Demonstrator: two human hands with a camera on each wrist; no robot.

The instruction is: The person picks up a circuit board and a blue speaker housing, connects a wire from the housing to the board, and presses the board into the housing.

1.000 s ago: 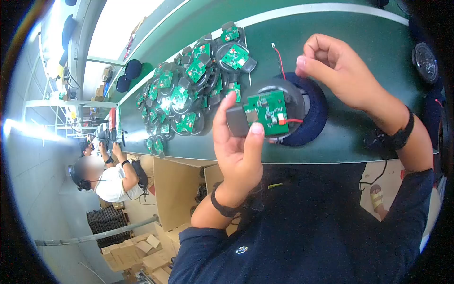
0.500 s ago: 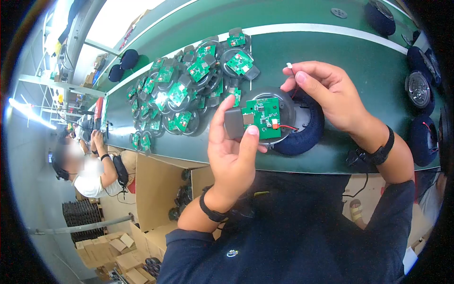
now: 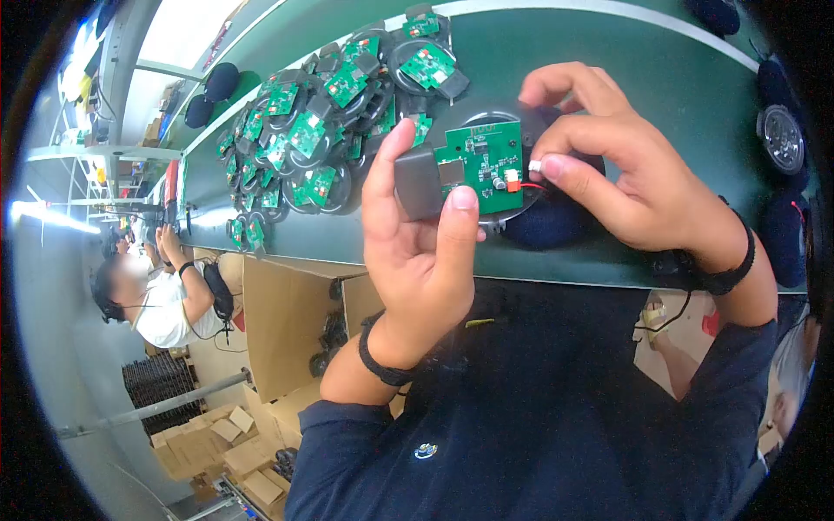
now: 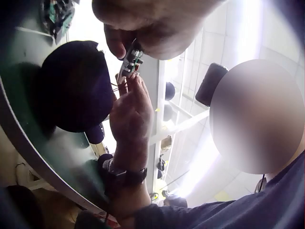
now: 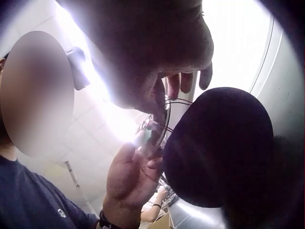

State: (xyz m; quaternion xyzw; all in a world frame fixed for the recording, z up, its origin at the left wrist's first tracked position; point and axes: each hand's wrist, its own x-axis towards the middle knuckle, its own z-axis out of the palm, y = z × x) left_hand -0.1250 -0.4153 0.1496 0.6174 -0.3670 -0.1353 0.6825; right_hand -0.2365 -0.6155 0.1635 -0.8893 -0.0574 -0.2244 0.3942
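My left hand (image 3: pixel 417 260) grips a round black housing carrying a green circuit board (image 3: pixel 482 169), thumb on the near edge and fingers behind a dark grey block (image 3: pixel 420 182). A red wire (image 3: pixel 533 186) runs off the board's red-and-white socket (image 3: pixel 512 180). Between thumb and forefinger, my right hand (image 3: pixel 621 152) pinches a small white plug (image 3: pixel 535 166), just right of the board. Under and beside the housing is a dark blue fabric-covered round shell (image 3: pixel 556 221), which appears as a dark dome (image 5: pixel 219 148) in the right wrist view, with thin wires leading to it.
A heap of similar housings with green boards (image 3: pixel 304 135) covers the left of the green table (image 3: pixel 512 39). At the right edge stand dark blue round units, one with a grey speaker face (image 3: pixel 780 135). A cardboard box (image 3: pixel 291 321) sits below. Another person (image 3: pixel 165 300) works farther left.
My right hand first was apart from the wire, then took its white plug and brought it down and in, close to the board's right edge. The left hand keeps its hold on the housing.
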